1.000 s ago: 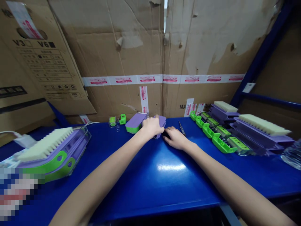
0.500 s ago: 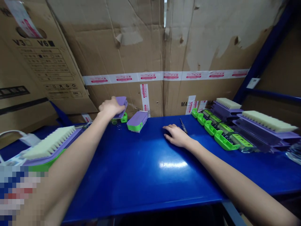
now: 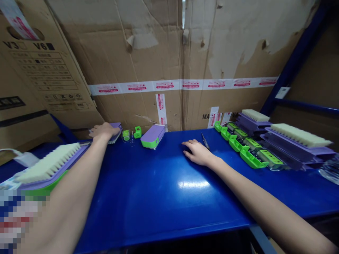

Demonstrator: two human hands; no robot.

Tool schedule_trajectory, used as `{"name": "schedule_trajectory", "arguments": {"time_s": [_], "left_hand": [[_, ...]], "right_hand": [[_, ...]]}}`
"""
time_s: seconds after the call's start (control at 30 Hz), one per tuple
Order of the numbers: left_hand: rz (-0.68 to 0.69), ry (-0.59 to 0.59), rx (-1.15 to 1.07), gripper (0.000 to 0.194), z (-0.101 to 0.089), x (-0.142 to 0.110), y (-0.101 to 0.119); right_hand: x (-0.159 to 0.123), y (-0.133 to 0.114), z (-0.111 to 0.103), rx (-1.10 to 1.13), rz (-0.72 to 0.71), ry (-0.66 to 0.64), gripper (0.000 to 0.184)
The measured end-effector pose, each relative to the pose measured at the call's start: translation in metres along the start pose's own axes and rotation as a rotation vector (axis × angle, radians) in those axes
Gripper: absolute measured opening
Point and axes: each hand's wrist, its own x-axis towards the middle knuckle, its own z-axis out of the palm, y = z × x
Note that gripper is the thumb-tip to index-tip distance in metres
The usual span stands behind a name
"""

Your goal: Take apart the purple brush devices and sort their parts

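My left hand (image 3: 103, 132) is at the back left of the blue table (image 3: 148, 197), its fingers bent over a purple brush part (image 3: 116, 126). Its fingertips are partly hidden. Just right of it sit a small clear-and-green piece (image 3: 125, 135), a metal spring (image 3: 132, 138) and a green end cap (image 3: 137, 132). A purple brush body with a green end (image 3: 153, 137) lies farther right. My right hand (image 3: 195, 151) rests on the table with fingers apart, holding nothing, close to a screwdriver (image 3: 205, 141).
On the right are rows of green caps (image 3: 251, 158), clear-and-green pieces (image 3: 270, 157) and stacked purple parts with cream bristles (image 3: 302, 134). A bristled brush (image 3: 51, 164) lies at the left, near a white plug (image 3: 26, 158). Cardboard (image 3: 127, 63) stands along the back.
My left hand has moved left and down with the purple part, uncovering the clear-and-green piece, the spring and the end cap. My right hand stays in place.
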Motion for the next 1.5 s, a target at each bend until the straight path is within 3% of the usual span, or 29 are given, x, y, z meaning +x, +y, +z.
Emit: {"name": "schedule_trajectory", "arguments": {"time_s": [0.2,0.63,0.73,0.87,1.0,1.5], "left_hand": [[0.014,-0.069,-0.021,0.085,0.013,0.002,-0.009],[0.074,-0.045,-0.022,0.081,0.028,0.018,-0.018],[0.078,0.009,-0.014,0.079,0.029,0.016,-0.016],[0.227,0.134,0.05,0.072,0.032,0.006,-0.006],[0.327,0.155,0.145,0.06,0.039,-0.001,0.005],[0.366,0.289,0.261,0.042,0.055,0.007,0.001]], "right_hand": [[-0.001,-0.001,-0.002,-0.004,-0.002,0.002,0.042],[-0.001,-0.002,-0.002,-0.008,-0.001,0.0,0.041],[-0.001,-0.003,-0.003,-0.006,0.001,-0.003,0.042],[-0.002,-0.004,-0.004,-0.001,-0.001,-0.006,0.042],[-0.002,-0.003,-0.003,-0.003,0.001,-0.004,0.042],[-0.001,-0.002,-0.002,0.002,-0.001,-0.008,0.043]]}}
